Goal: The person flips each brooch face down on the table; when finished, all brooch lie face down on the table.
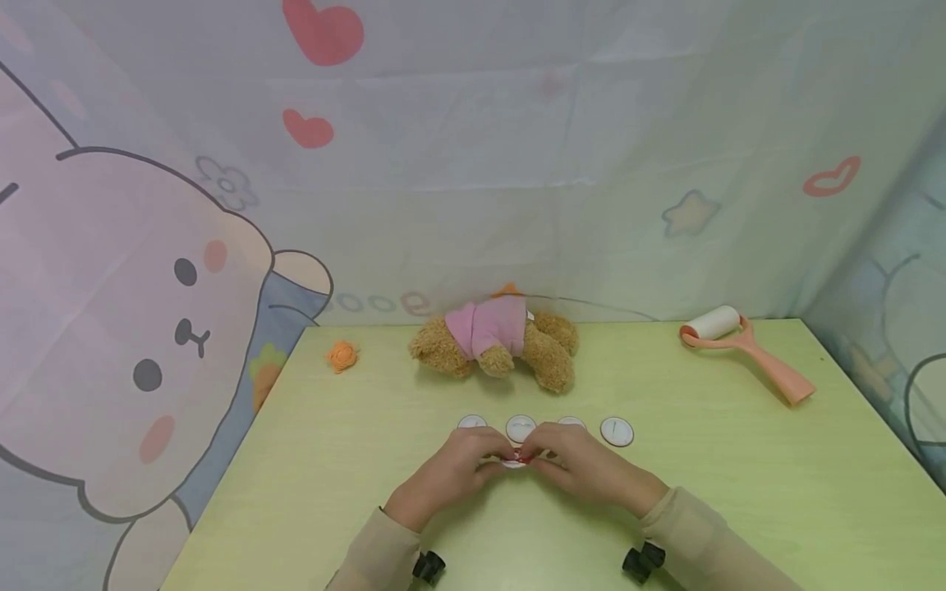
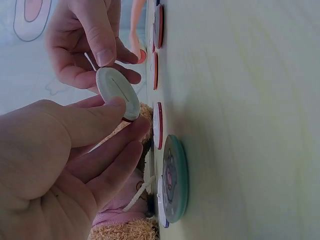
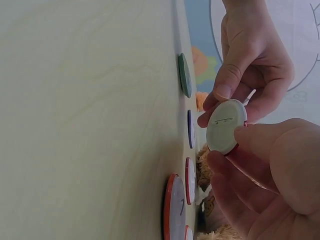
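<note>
Over the table's front part, both hands hold one round pin-back badge (image 1: 515, 463) with a white back and a red edge. My left hand (image 1: 461, 466) pinches its left side between thumb and fingers. At its right side, my right hand (image 1: 587, 464) pinches the rim the same way. The left wrist view has the badge's back (image 2: 117, 92) tilted toward the camera, with a thin pin across it; the front faces away. Just beyond the hands, several more badges (image 1: 617, 431) lie in a row, white backs up, some partly covered by the fingers.
A teddy bear (image 1: 495, 328) in a pink top lies on its side at the table's back. An orange flower-like ball (image 1: 342, 356) is at back left, a lint roller (image 1: 772, 365) at back right. Behind the table (image 1: 296, 509) hangs a printed cloth (image 1: 473, 164).
</note>
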The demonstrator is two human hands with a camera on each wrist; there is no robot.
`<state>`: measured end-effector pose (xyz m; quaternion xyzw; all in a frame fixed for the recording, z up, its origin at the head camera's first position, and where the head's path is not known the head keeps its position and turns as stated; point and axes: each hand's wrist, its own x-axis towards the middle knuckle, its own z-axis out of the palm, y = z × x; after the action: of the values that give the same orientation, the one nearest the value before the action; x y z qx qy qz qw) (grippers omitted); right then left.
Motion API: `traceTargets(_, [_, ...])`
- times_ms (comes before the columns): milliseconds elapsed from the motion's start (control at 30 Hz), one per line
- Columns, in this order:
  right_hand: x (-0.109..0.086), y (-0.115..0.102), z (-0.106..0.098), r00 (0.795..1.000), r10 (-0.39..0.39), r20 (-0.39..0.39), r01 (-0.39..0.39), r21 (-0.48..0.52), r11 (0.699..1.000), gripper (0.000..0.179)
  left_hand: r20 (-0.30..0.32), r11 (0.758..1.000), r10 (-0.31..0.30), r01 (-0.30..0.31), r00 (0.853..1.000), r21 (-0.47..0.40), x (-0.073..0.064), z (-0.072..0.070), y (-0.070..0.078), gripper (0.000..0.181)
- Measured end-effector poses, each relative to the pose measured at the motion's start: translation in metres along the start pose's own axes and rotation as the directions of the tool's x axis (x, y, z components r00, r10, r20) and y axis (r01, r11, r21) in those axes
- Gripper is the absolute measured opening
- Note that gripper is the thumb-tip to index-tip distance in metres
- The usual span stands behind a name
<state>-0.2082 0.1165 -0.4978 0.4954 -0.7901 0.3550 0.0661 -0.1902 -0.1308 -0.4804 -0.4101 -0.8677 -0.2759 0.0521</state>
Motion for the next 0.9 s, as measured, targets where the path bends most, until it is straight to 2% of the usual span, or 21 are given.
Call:
traceTargets(333, [-0.0008, 0.0005, 0.0001, 0.999, 0.030, -0.034, -0.029, 0.045, 0.999, 0.018, -0.015, 0.999, -0.036, 0.036, 0.999, -0.009, -0.0011, 0.0005, -0.0007, 0.015])
traceTargets(900, [-0.0014, -0.0019, -0.0012, 0.992, 0.124, -0.018, -0.124, 0.013, 0.992, 0.015, -0.068, 0.999, -0.036, 0.034, 0.997, -0.021, -0.0030, -0.0013, 0.0011, 0.017])
